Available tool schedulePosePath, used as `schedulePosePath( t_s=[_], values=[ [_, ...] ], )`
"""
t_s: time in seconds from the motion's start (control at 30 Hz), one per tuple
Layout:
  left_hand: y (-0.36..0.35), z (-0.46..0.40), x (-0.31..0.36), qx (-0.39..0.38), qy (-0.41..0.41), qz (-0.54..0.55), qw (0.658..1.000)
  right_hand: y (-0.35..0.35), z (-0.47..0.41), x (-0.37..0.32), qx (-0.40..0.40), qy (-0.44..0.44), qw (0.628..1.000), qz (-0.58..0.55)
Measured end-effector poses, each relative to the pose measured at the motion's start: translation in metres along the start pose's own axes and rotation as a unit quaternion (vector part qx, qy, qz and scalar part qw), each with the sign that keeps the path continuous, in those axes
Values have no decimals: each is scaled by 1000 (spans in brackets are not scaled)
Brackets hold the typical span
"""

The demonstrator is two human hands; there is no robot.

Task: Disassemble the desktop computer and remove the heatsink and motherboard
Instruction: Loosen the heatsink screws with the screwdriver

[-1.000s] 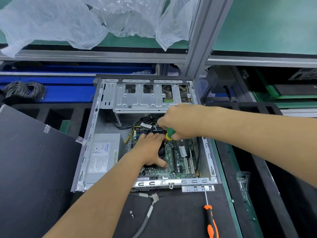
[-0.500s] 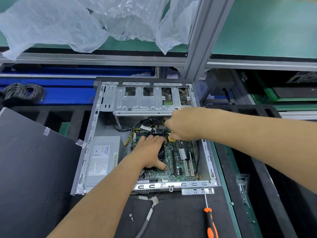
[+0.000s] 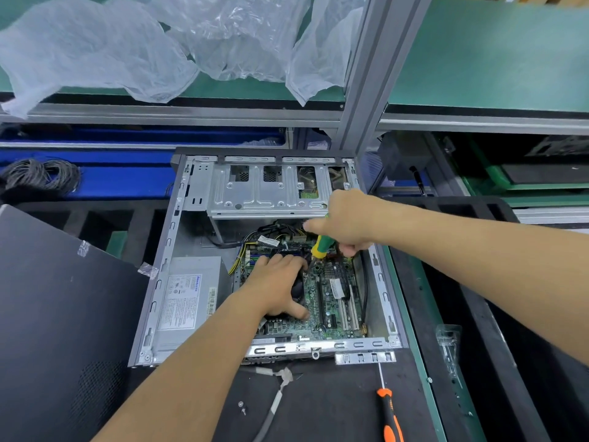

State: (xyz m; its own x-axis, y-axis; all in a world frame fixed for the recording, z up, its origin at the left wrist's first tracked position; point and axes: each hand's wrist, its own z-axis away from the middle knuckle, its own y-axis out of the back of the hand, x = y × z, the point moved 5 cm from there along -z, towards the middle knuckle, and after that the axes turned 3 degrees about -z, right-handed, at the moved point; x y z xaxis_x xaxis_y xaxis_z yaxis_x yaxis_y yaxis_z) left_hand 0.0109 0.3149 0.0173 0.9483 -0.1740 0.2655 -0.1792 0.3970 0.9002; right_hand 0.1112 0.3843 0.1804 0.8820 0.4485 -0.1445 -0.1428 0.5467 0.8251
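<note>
Fingers of right hand [image 3: 345,223] curled around green-yellow screwdriver [image 3: 321,245], index extended; left hand [image 3: 275,287] flat, fingers spread, pressing heatsink fan [image 3: 298,290] over motherboard [image 3: 334,301].

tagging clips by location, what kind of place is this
Most likely an electronics disassembly or repair line: an opened computer case on a black foam mat, aluminium-framed shelving with green mats, a spare orange screwdriver.
</note>
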Motion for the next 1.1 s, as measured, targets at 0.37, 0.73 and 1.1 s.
schedulePosePath(
  t_s=[0.37, 0.73, 1.1],
  values=[
    [2, 2, 1, -1, -1, -20, 1000, 1, 17, -24, 80, 236, 949, 193],
    [0, 1, 1, 1, -4, -24, 1000, -2, 7, -19, 52, 159, 966, 198],
    [0, 1, 1, -2, -3, -30, 1000, -5, 11, -18, 139, 30, 990, 20]
  ],
)
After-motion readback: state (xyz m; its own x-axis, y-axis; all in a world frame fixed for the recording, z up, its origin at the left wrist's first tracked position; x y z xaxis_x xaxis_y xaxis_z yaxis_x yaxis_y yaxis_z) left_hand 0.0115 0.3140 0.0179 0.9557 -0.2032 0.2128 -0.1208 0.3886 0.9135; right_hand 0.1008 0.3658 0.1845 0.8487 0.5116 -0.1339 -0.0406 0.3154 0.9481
